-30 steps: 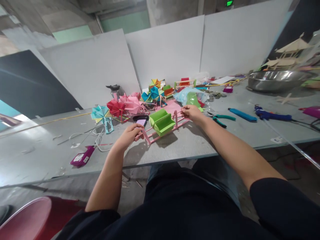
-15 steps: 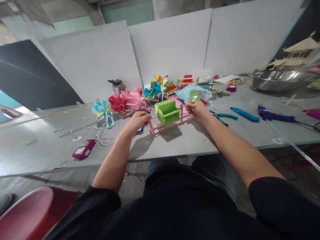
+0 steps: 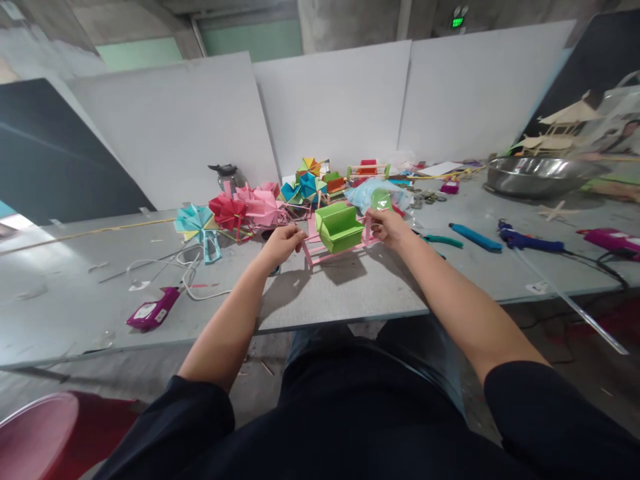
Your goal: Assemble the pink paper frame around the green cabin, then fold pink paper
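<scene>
A light-green folded-paper wheel with open slots sits between the uprights of a pink stick frame, over the front part of the table. My left hand pinches the frame's left end, where the axle meets the upright. At the opposite end, my right hand is closed with its fingertips on the right upright. Whether each hand grips the axle tip or the upright itself is hard to make out. The lower pink rail hangs close to the tabletop, casting a shadow.
Paper wheels in pink, red and light blue lie behind to the left. Right of my arm are green-handled pliers, a blue cutter, a blue glue gun and a steel basin. A purple tool lies left.
The view has shifted a little to the right. The green wheel has turned on its axle, its slots now facing differently. Both hands stay at the frame's ends.
</scene>
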{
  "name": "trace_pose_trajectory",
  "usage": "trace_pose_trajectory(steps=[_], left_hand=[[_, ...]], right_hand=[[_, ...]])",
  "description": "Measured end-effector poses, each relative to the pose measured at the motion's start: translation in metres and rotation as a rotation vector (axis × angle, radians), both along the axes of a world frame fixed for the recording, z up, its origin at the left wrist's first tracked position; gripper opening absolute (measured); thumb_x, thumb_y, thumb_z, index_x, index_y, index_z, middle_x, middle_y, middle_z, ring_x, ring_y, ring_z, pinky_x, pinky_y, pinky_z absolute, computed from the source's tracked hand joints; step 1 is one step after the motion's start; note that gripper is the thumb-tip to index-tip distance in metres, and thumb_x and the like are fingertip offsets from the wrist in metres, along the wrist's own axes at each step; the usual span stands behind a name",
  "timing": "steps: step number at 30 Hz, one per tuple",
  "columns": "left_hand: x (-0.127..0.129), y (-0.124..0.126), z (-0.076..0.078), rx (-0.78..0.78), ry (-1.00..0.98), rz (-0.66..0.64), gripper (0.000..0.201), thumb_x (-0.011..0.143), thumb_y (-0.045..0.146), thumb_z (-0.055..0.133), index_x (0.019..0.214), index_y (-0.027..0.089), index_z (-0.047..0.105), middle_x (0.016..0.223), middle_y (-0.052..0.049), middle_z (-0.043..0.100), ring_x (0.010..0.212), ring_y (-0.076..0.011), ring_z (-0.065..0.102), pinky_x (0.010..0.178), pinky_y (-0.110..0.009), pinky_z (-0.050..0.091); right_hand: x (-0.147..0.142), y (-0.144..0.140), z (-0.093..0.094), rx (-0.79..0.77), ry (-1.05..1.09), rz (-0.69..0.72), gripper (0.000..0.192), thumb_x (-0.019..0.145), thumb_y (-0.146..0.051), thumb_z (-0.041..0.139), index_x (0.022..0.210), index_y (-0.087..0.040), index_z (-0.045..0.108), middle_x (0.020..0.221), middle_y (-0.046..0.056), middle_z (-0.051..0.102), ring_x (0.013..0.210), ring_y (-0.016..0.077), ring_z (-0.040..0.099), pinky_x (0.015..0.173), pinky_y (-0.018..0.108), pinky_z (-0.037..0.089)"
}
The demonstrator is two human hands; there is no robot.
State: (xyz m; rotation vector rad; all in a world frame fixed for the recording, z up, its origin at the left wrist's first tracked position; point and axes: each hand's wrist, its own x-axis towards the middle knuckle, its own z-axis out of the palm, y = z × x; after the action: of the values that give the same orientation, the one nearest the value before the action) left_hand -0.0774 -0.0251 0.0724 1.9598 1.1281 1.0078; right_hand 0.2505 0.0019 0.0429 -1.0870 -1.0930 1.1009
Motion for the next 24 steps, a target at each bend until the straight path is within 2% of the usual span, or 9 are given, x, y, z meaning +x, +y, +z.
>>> trace_pose_trajectory(steps=[4,8,10,12,16,19,21,24], left_hand=[[-0.005,-0.008,0.002,0.066,0.043,-0.011,0.024,0.093,0.036,0.07,0.076,0.019,0.068,0.062,0.001,0.062,0.063,-0.0158,0.052,0.065,-0.027,0.037],[-0.01,-0.007,-0.002,0.028,0.042,0.015,0.015,0.092,0.033,0.073,0.091,0.019,0.069,0.065,0.002,0.065,0.064,-0.0171,0.057,0.065,-0.028,0.039],[-0.014,-0.003,-0.006,-0.041,0.02,0.042,0.023,0.091,0.036,0.076,0.103,0.019,0.066,0.066,0.002,0.066,0.061,-0.0163,0.058,0.062,-0.027,0.039],[-0.019,0.001,-0.01,-0.151,0.003,0.039,0.035,0.087,0.042,0.083,0.106,0.019,0.063,0.068,0.0,0.069,0.057,-0.0159,0.059,0.058,-0.026,0.04],[-0.026,0.005,-0.008,-0.382,-0.049,-0.086,0.049,0.076,0.054,0.093,0.089,0.016,0.066,0.079,-0.011,0.078,0.058,-0.0149,0.063,0.058,-0.026,0.046],[-0.028,-0.002,-0.003,-0.482,-0.125,-0.195,0.052,0.07,0.056,0.097,0.083,0.013,0.07,0.086,-0.016,0.08,0.058,-0.0118,0.059,0.059,-0.026,0.048],[-0.029,-0.01,-0.003,-0.525,-0.167,-0.256,0.05,0.07,0.053,0.097,0.084,0.01,0.074,0.086,-0.017,0.081,0.057,-0.0108,0.056,0.055,-0.024,0.044],[-0.032,-0.028,-0.009,-0.572,-0.231,-0.326,0.041,0.075,0.045,0.093,0.088,0.008,0.079,0.074,-0.014,0.078,0.051,-0.0091,0.05,0.048,-0.021,0.03]], right_hand=[[0.002,-0.008,0.009,-0.05,0.055,0.05,0.047,0.078,-0.045,0.094,0.077,-0.026,0.052,0.052,-0.009,0.044,0.04,0.0064,0.028,0.036,0.022,0.022],[-0.003,-0.016,0.016,-0.012,0.084,0.058,0.042,0.074,-0.04,0.097,0.08,-0.023,0.059,0.06,-0.003,0.061,0.044,0.0075,0.048,0.038,0.019,0.034],[-0.007,-0.019,0.019,0.042,0.098,0.053,0.042,0.072,-0.038,0.099,0.08,-0.022,0.061,0.063,-0.002,0.064,0.05,0.0093,0.056,0.043,0.02,0.042],[-0.011,-0.023,0.021,0.101,0.109,0.05,0.042,0.07,-0.037,0.099,0.081,-0.022,0.062,0.065,-0.003,0.066,0.054,0.0106,0.061,0.048,0.021,0.047],[-0.014,-0.032,0.026,0.3,0.089,0.099,0.046,0.065,-0.039,0.101,0.088,-0.025,0.063,0.068,-0.004,0.07,0.06,0.0148,0.069,0.051,0.023,0.049],[-0.012,-0.039,0.029,0.415,0.073,0.172,0.046,0.067,-0.041,0.101,0.091,-0.026,0.064,0.069,-0.005,0.07,0.06,0.0152,0.07,0.055,0.025,0.052],[-0.009,-0.041,0.031,0.436,0.078,0.219,0.045,0.069,-0.042,0.1,0.092,-0.025,0.065,0.069,-0.005,0.069,0.057,0.0138,0.067,0.055,0.026,0.053],[-0.006,-0.042,0.032,0.443,0.079,0.302,0.047,0.069,-0.044,0.102,0.091,-0.025,0.065,0.071,-0.004,0.07,0.057,0.0137,0.066,0.056,0.027,0.055]])
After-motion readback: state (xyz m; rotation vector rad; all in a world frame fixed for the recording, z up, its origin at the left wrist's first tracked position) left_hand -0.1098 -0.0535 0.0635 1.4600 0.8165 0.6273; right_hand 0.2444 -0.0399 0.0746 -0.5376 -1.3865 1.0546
